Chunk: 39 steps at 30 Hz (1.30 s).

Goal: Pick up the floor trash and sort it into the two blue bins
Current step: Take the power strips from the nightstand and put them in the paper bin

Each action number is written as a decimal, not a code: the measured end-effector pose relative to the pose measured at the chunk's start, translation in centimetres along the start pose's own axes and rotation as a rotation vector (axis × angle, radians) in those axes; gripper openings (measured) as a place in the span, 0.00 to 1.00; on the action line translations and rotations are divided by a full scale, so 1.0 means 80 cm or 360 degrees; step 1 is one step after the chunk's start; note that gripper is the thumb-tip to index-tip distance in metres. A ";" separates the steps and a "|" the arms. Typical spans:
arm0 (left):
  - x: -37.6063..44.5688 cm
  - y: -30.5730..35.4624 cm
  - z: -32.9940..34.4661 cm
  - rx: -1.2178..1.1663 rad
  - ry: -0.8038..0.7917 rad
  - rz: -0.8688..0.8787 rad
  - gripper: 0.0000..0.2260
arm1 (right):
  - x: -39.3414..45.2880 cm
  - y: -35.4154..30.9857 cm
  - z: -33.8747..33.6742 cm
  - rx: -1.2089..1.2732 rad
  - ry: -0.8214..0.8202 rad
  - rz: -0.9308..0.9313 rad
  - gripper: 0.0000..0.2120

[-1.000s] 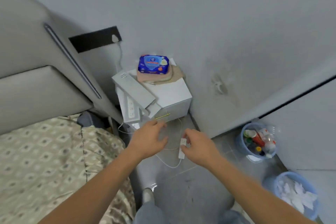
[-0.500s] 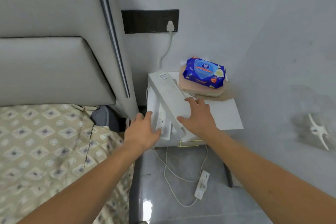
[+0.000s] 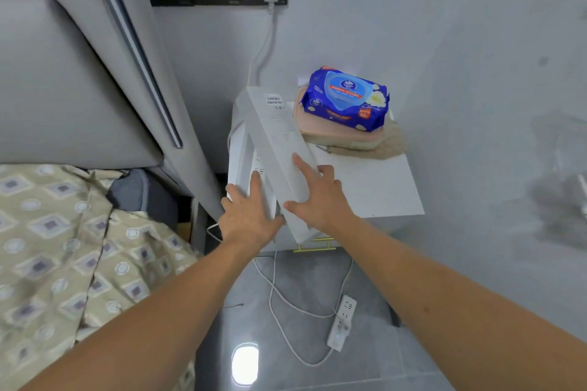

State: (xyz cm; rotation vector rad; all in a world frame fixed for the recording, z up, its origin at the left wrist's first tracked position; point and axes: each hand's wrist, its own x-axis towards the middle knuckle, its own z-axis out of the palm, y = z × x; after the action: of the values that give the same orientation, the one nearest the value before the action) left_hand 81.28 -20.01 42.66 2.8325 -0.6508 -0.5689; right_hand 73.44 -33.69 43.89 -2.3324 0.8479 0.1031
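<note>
Neither blue bin shows in this frame. My right hand point(image 3: 320, 197) lies flat on the near end of a long white box point(image 3: 276, 133) that leans across the left side of the white nightstand point(image 3: 381, 193); its index finger is straight on the box top and its thumb reaches the box's left edge. My left hand point(image 3: 251, 216) rests with straight fingers on a second white box point(image 3: 241, 152) beneath it, which holds a power strip. Neither hand grips anything that I can see.
A blue wet-wipe pack point(image 3: 346, 98) sits on a pink pad and beige cloth at the back of the nightstand. A white power strip point(image 3: 341, 324) and its cable lie on the grey floor below. The bed point(image 3: 63, 247) and padded headboard are on the left, the wall on the right.
The view swung from the floor and bins up to the nightstand. Both hands rose from near the floor power strip onto the white boxes, and since half a second ago they have shifted further onto them.
</note>
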 end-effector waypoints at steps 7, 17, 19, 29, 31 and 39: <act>-0.050 -0.019 -0.027 0.0009 0.0067 0.0082 0.42 | -0.052 -0.029 -0.026 0.0063 0.0193 -0.0028 0.43; -0.186 -0.039 -0.083 -0.0084 0.0048 0.0269 0.45 | -0.231 -0.016 -0.068 0.0318 0.0410 0.0161 0.39; -0.209 -0.033 -0.078 -0.0050 0.0000 0.0333 0.45 | -0.277 0.001 -0.068 0.0364 0.0483 0.0255 0.39; -0.362 0.064 0.020 0.0156 -0.0311 0.0682 0.42 | -0.519 0.155 -0.063 0.0382 0.0563 0.0663 0.38; -0.398 0.088 0.046 0.0227 -0.0356 0.0739 0.41 | -0.567 0.194 -0.064 0.0367 0.0520 0.0740 0.39; -0.556 0.177 0.163 0.0388 -0.0618 0.0538 0.42 | -0.772 0.338 -0.057 0.0348 0.0452 0.0901 0.38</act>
State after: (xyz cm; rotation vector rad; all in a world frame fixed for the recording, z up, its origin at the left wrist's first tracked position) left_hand 33.60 -13.63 48.83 2.7434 -1.3179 -1.0454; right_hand 7.91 -18.25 49.87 -1.8712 1.5617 -0.0823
